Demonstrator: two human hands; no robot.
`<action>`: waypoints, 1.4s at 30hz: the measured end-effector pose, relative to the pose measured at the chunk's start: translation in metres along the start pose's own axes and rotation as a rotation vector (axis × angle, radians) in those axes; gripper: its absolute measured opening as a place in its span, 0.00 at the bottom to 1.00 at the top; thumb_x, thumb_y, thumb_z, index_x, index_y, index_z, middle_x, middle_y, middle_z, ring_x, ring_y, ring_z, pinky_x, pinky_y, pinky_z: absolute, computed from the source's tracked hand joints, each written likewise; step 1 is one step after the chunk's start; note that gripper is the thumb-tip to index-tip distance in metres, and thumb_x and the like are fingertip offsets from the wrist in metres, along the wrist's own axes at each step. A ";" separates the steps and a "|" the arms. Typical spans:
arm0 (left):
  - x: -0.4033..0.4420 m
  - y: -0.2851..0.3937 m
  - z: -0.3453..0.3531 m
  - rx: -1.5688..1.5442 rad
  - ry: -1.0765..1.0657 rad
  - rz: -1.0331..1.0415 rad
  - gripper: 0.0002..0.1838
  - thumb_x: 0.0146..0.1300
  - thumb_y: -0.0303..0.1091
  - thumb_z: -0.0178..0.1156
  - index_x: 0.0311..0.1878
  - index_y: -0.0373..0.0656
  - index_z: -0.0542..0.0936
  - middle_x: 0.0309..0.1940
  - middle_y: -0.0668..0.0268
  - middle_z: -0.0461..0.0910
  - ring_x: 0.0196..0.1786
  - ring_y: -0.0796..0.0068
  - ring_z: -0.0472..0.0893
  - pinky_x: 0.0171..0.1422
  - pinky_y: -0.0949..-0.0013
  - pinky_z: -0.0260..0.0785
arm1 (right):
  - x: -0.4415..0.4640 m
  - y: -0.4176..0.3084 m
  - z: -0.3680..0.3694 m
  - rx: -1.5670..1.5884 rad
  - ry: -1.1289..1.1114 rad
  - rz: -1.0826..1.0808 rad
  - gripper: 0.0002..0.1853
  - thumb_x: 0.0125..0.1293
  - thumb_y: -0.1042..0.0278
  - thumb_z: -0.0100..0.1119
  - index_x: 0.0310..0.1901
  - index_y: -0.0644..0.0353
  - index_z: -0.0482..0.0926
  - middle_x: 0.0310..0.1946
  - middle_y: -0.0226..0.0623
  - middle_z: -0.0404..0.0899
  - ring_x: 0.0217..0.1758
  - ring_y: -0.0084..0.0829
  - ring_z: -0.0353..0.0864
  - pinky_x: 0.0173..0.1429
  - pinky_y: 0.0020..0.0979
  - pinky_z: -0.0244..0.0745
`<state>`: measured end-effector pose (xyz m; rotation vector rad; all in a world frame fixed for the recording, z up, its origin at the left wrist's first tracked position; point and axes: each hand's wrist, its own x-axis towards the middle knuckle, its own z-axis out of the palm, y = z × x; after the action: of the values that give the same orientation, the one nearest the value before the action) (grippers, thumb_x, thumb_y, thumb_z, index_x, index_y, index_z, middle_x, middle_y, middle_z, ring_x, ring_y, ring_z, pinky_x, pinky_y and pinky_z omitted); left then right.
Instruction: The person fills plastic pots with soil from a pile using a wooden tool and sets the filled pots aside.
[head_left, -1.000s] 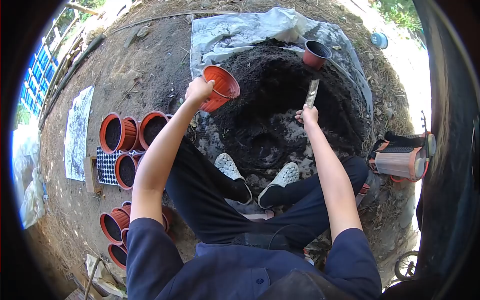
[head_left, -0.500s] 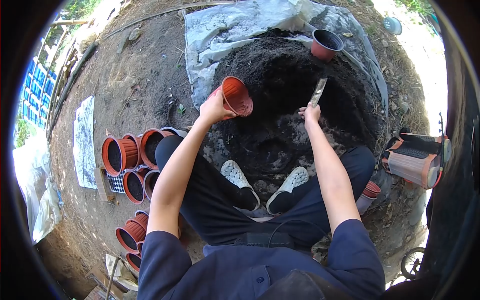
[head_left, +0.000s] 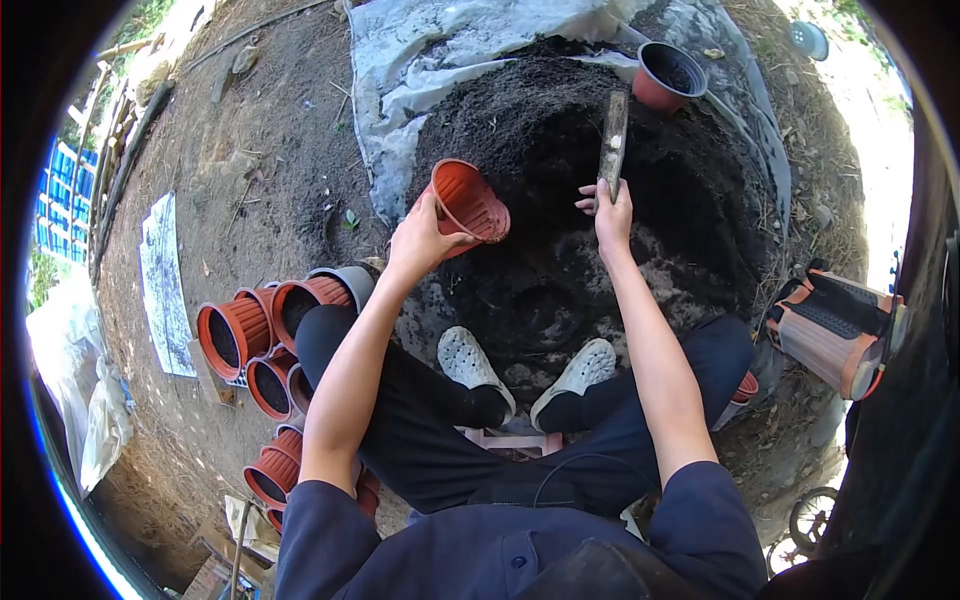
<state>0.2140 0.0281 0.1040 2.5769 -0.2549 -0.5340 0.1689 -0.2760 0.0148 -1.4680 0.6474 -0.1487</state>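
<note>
My left hand (head_left: pixel 420 242) is closed on the side of an orange-red plastic flower pot (head_left: pixel 466 198), which is tilted so its bare inner wall shows. In my right hand (head_left: pixel 612 212) is a flat, narrow, soil-stained strip (head_left: pixel 613 140), pointing away from me; I cannot tell whether it is wood or metal. Both hands are above a mound of dark soil (head_left: pixel 530 110), the pot over its left part. Beyond the strip's tip, another reddish pot (head_left: pixel 668 78) with dark contents rests at the far right of the mound.
White sheeting (head_left: pixel 400 70) lies under the soil's far side. Several soil-filled pots (head_left: pixel 240 330) stand at my left. My feet in white clogs (head_left: pixel 580 375) are at the near edge of the soil. An orange-and-black case-like object (head_left: pixel 830 330) sits at right.
My right hand has raised the strip away from me and slightly left, turning it more upright in view. The left hand still holds the pot, slightly lower in view. The camera view has shifted a little.
</note>
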 end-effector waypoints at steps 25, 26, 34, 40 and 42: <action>0.043 0.001 0.001 -0.231 0.040 -0.320 0.17 0.60 0.40 0.61 0.42 0.34 0.76 0.38 0.45 0.85 0.44 0.47 0.86 0.54 0.54 0.76 | 0.030 0.024 0.044 -0.546 -0.138 0.130 0.19 0.75 0.47 0.46 0.42 0.54 0.76 0.17 0.31 0.79 0.17 0.29 0.81 0.30 0.35 0.75; 0.044 0.000 0.000 -0.317 0.012 -0.348 0.12 0.61 0.36 0.58 0.37 0.34 0.74 0.32 0.47 0.85 0.32 0.51 0.87 0.43 0.57 0.80 | 0.025 0.027 0.044 -0.526 -0.139 0.133 0.19 0.75 0.47 0.46 0.41 0.54 0.76 0.16 0.31 0.78 0.17 0.29 0.81 0.29 0.35 0.74; 0.053 0.005 -0.008 -0.377 -0.009 -0.305 0.11 0.63 0.33 0.55 0.36 0.31 0.73 0.26 0.47 0.83 0.24 0.57 0.86 0.32 0.59 0.80 | -0.025 0.059 0.058 -0.736 -0.105 -0.103 0.15 0.73 0.51 0.50 0.42 0.55 0.75 0.26 0.46 0.82 0.33 0.50 0.83 0.38 0.49 0.74; 0.053 -0.003 -0.007 -0.411 0.006 -0.286 0.12 0.63 0.32 0.55 0.36 0.29 0.72 0.27 0.48 0.83 0.24 0.56 0.86 0.28 0.59 0.79 | -0.037 0.027 0.054 -0.861 -0.336 -0.331 0.12 0.74 0.53 0.49 0.43 0.52 0.75 0.29 0.51 0.83 0.39 0.58 0.82 0.42 0.55 0.74; 0.052 -0.003 -0.009 -0.423 0.008 -0.296 0.11 0.63 0.32 0.55 0.34 0.30 0.72 0.26 0.48 0.82 0.23 0.57 0.86 0.27 0.59 0.79 | -0.031 0.023 0.051 -0.876 -0.196 -0.250 0.15 0.74 0.50 0.49 0.44 0.53 0.74 0.30 0.49 0.82 0.41 0.57 0.81 0.41 0.54 0.73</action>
<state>0.2653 0.0205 0.0925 2.2090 0.2271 -0.6079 0.1616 -0.2142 0.0012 -2.3732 0.3670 0.1069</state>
